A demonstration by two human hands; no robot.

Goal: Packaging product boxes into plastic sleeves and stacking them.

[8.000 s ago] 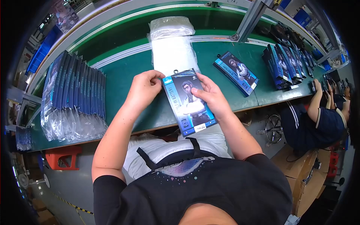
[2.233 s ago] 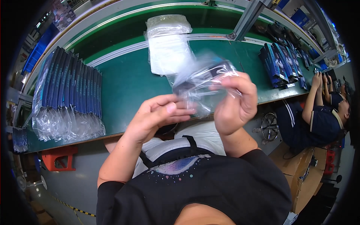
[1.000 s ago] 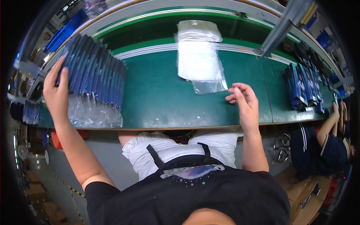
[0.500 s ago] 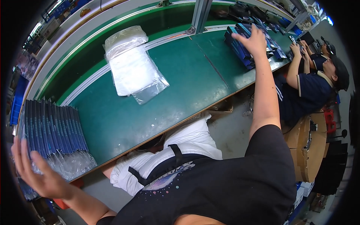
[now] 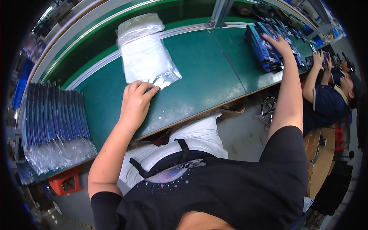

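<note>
My left hand (image 5: 137,100) is at the near edge of a stack of clear plastic bags (image 5: 145,57), its fingers bent and pressed together on the lower corner. A crease of the top film shows beside the fingertips. Far to the right, my right hand (image 5: 281,45) lies over a pile of flat blue printed boxes (image 5: 264,50). Thumb and fingers straddle one box there, and the fingertips are partly hidden. At the left end of the bench, a row of bagged blue boxes (image 5: 55,115) stands on edge, their loose clear film bunched toward me.
The green bench (image 5: 191,73) has a metal post (image 5: 221,13) at its back edge. Beyond the box pile, two people in dark tops (image 5: 326,99) handle items. A red stool (image 5: 67,182) stands under the left end, and a brown cardboard box (image 5: 321,161) is at right.
My left hand has swung from beside the bagged row to the plastic bags and closed there. My right hand has come down from above the pile onto a box.
</note>
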